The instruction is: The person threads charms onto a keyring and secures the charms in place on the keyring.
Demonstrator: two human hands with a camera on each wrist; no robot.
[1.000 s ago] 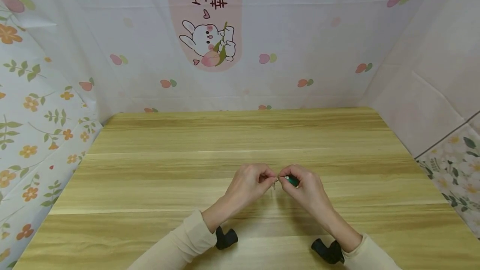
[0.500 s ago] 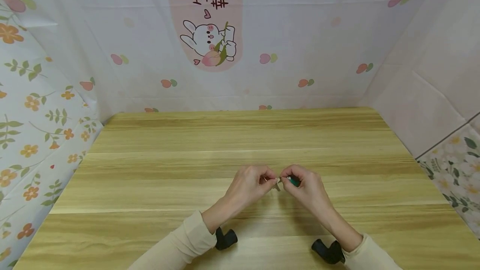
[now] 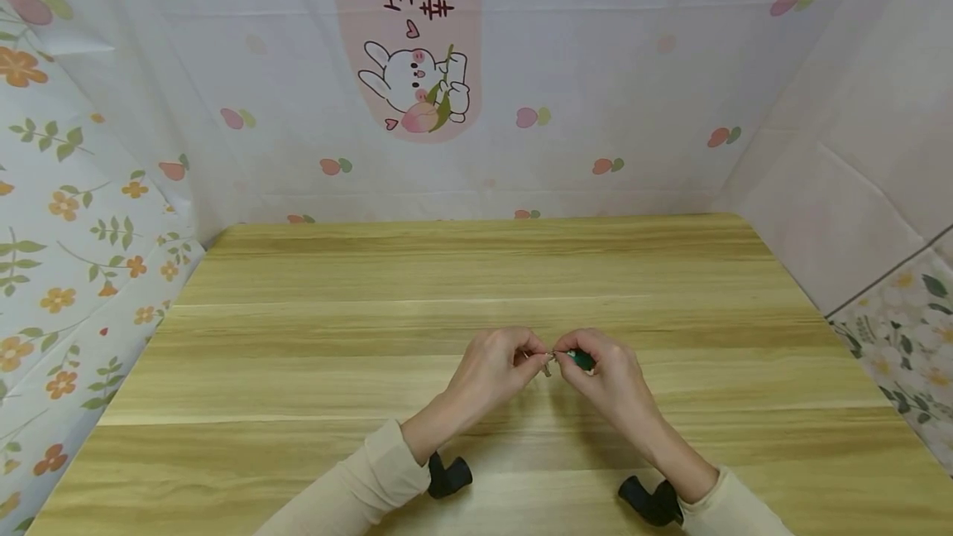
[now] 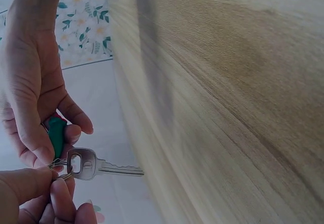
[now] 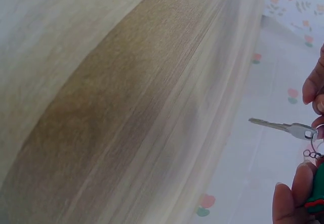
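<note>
A silver key hangs on a metal key ring, its toothed blade pointing away from the fingers. Joined to the ring by a short chain is a green keychain charm with red parts; its exact shape is partly covered by fingers. My left hand pinches the key ring between thumb and fingertips. My right hand holds the charm and pinches near the chain end of the ring. Both sets of fingertips almost meet above the table, and they hide part of the ring.
A wood-grain table lies beneath the hands. Black angled pieces sit by both wrists. Patterned white cloth stands behind the table and along its sides.
The key swings a little beneath the fingertips, out to the right and then back. The fingertips shift slightly, while both arms stay in nearly the same place.
</note>
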